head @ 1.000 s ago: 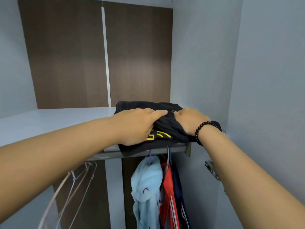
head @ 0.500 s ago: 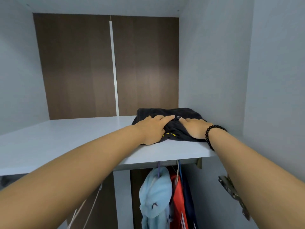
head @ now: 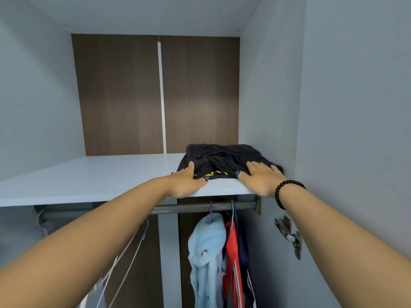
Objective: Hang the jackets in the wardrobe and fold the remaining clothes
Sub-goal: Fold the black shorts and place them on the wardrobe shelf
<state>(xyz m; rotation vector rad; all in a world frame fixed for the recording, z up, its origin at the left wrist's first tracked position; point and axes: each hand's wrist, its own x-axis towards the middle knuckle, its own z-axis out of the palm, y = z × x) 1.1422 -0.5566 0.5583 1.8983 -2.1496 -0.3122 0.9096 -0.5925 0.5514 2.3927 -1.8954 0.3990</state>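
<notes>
On the top shelf (head: 100, 176), right end against the side wall (head: 266, 96), sits the folded dark garment (head: 222, 161), yellow print showing at its front edge. Looks light, soft and limp: no stiffness, so it'll sag and unfold if lifted by one edge or corner. Best taken from both sides at once, palms under the fold, or just slid flat on the smooth shelf. Left hand (head: 189, 181) lies at the garment's left front corner, fingers straight and together, thumb along the front edge. Right hand (head: 262, 176) lies flat on its right front part, fingers spread a little, gripping nothing. Below, three jackets (head: 222, 252) (light blue, red, navy) hang from the rail (head: 195, 207); bare wire hangers (head: 124, 258) to the left
</notes>
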